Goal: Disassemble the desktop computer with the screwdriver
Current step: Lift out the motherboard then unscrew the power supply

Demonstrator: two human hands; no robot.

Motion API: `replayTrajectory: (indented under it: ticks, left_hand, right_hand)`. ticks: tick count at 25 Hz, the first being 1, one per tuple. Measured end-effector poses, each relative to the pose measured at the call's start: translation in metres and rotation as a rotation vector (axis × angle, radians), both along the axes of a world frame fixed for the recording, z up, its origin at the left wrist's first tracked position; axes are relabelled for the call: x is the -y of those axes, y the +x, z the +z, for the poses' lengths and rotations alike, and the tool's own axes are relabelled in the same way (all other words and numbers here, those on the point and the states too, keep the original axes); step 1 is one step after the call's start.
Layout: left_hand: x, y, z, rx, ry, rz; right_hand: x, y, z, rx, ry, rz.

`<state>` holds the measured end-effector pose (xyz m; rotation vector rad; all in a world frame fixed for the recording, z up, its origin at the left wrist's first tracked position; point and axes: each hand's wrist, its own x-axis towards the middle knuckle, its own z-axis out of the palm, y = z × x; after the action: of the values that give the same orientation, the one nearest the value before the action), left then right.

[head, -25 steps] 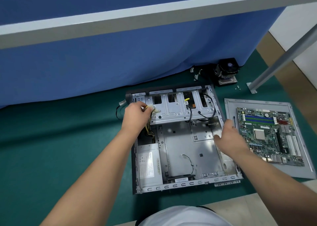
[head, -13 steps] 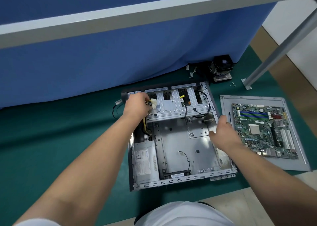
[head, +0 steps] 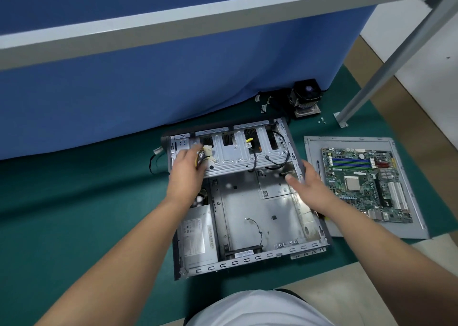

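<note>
The open desktop computer case lies flat on a green mat, its motherboard bay bare. My left hand grips a bundle of yellow and black power cables with white connectors in front of the metal drive cage. My right hand holds the case's right wall, thumb inside and fingers outside. The grey power supply sits in the near left corner. A thin dark rod, perhaps the screwdriver, lies on the side panel right of the case.
The removed motherboard rests on the grey side panel at the right. A CPU cooler and loose screws lie by the blue cloth behind the case. A slanted metal frame leg stands at the far right.
My right hand has slid up the case's right wall and now grips it near the drive cage. My left hand still holds the cable bundle in about the same place.
</note>
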<state>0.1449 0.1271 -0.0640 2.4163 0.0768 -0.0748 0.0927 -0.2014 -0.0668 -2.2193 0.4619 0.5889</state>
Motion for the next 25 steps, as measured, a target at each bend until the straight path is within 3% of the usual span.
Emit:
replayTrajectory:
  ticks: [2,4,11,17,20,25]
  left_hand:
    - [-0.002,-0.018,-0.006,0.061,-0.020,-0.023]
    - [-0.005,-0.034,-0.011,0.109,0.032,-0.074]
    - [0.010,-0.085,-0.026,0.084,0.452,-0.133]
    - [0.018,-0.091,-0.032,0.090,0.528,-0.079]
    - [0.018,-0.089,-0.033,0.097,0.535,-0.069]
    - [0.018,-0.087,-0.035,0.110,0.533,-0.060]
  right_hand:
    - [0.024,-0.008,-0.007,0.089,0.063,-0.178]
    - [0.049,-0.020,-0.021,0.099,-0.083,-0.272]
    - [0.075,-0.026,-0.057,-0.152,-0.375,0.008]
    - [0.076,-0.018,-0.068,-0.151,-0.533,0.089]
    - [0.088,-0.013,-0.073,-0.173,-0.462,0.043]
    - [0.101,-0.019,-0.070,-0.111,0.013,-0.341]
